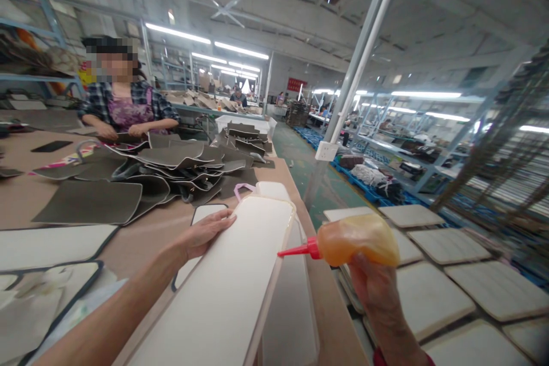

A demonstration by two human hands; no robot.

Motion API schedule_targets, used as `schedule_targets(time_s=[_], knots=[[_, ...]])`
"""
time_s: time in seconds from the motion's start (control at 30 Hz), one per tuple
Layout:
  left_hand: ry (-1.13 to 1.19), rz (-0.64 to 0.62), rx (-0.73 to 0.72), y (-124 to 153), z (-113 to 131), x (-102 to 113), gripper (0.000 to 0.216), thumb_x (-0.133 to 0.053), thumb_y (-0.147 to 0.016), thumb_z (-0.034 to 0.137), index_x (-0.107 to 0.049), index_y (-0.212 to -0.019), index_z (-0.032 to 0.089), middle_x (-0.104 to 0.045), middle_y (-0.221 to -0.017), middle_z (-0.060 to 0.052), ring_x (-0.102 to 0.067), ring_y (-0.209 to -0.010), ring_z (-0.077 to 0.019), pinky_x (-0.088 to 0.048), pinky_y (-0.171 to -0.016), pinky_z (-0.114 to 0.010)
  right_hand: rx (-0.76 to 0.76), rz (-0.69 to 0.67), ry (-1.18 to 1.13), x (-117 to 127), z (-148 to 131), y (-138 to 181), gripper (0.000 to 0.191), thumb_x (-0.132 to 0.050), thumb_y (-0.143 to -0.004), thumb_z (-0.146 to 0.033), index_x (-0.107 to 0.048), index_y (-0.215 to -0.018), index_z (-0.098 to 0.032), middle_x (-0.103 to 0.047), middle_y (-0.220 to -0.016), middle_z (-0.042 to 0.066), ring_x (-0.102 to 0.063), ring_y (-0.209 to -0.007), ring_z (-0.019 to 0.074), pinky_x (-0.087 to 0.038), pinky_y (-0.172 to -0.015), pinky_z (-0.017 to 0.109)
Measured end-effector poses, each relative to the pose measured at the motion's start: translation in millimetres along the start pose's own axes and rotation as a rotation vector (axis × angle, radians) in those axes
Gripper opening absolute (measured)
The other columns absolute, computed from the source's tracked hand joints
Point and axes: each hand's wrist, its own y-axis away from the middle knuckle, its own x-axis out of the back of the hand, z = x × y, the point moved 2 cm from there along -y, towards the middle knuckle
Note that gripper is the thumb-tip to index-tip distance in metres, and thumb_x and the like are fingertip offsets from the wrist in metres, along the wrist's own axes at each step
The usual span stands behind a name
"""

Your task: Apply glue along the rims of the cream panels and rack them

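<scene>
A long white panel point(231, 263) with rounded corners slants across the middle of the view. My left hand point(208, 233) grips its left edge, thumb and fingers closed around it. In my right hand point(373, 283) is a glue bottle point(355, 237), held on its side, with amber liquid inside. Its red nozzle tip meets the panel's right edge, and a shiny yellowish line runs along the edge around the far corner. Beneath lies another pale panel point(287, 309). A pinkish strip loop point(243, 189) shows just beyond the far end.
Dark grey sheets point(171, 160) are heaped across the brown table point(285, 168). Across it a co-worker point(128, 106) handles similar pieces. White panels with dark edging point(51, 246) lie at left. Right of the table are rows of cream panels point(433, 297) and a metal post point(343, 108).
</scene>
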Motion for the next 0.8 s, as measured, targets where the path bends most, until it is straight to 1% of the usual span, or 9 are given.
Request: schedule_targets(time_s=[0.13, 0.27, 0.4, 0.57, 0.67, 0.8], knots=[[0.001, -0.002, -0.009, -2.2, 0.0, -0.3, 0.052, -0.089, -0.058, 0.043, -0.060, -0.093, 0.017, -0.071, -0.084, -0.003, -0.066, -0.068, -0.0158, -0.055, -0.058, -0.025, -0.026, -0.011, -0.002, -0.6, 1.1, 1.3, 0.051, -0.092, -0.049, -0.027, -0.073, -0.096, -0.025, -0.078, -0.088, -0.001, -0.070, -0.069, 0.0163, -0.060, -0.064, 0.024], [-0.006, 0.007, -0.007, -5.7, -1.2, 1.3, 0.048, -0.088, -0.059, 0.043, -0.059, -0.089, 0.018, -0.068, -0.079, -0.001, -0.066, -0.068, -0.0157, -0.055, -0.058, -0.024, -0.057, -0.010, -0.014, -2.4, -0.4, 2.9, 0.049, -0.092, -0.049, -0.027, -0.074, -0.095, -0.025, -0.078, -0.088, -0.001, -0.069, -0.067, 0.0151, -0.059, -0.063, 0.023], [0.004, 0.016, -0.014, -8.8, -0.8, 2.5, 0.045, -0.087, -0.061, 0.040, -0.060, -0.089, 0.017, -0.068, -0.079, -0.001, -0.065, -0.066, -0.0145, -0.055, -0.057, -0.024, -0.069, -0.017, -0.019, -3.9, -2.2, 5.0, 0.052, -0.092, -0.047, -0.025, -0.075, -0.096, -0.027, -0.078, -0.089, 0.001, -0.068, -0.063, 0.0159, -0.059, -0.060, 0.025], [0.031, 0.035, -0.001, -12.9, 1.9, 2.3, 0.043, -0.088, -0.062, 0.034, -0.061, -0.090, 0.016, -0.069, -0.077, -0.001, -0.063, -0.060, -0.0129, -0.055, -0.054, -0.024, -0.080, -0.026, -0.017, -3.3, -1.0, 7.3, 0.054, -0.092, -0.047, -0.025, -0.074, -0.098, -0.028, -0.078, -0.090, 0.001, -0.068, -0.064, 0.0171, -0.059, -0.059, 0.026], [0.042, 0.039, 0.002, -15.5, 3.8, 1.8, 0.035, -0.085, -0.066, 0.030, -0.061, -0.086, 0.016, -0.068, -0.073, 0.000, -0.062, -0.058, -0.0128, -0.055, -0.053, -0.024, -0.064, -0.046, 0.003, -4.0, -1.4, 8.7, 0.052, -0.092, -0.049, -0.027, -0.074, -0.098, -0.028, -0.078, -0.090, 0.002, -0.069, -0.066, 0.0180, -0.060, -0.059, 0.027], [0.037, 0.045, -0.002, -18.6, 6.5, 1.3, 0.023, -0.078, -0.075, 0.024, -0.060, -0.085, 0.015, -0.068, -0.072, -0.001, -0.063, -0.057, -0.0129, -0.054, -0.052, -0.023, -0.046, -0.072, 0.025, -7.3, -4.4, 10.9, 0.044, -0.092, -0.051, -0.032, -0.075, -0.092, -0.028, -0.077, -0.083, 0.000, -0.069, -0.065, 0.0169, -0.060, -0.060, 0.025]])
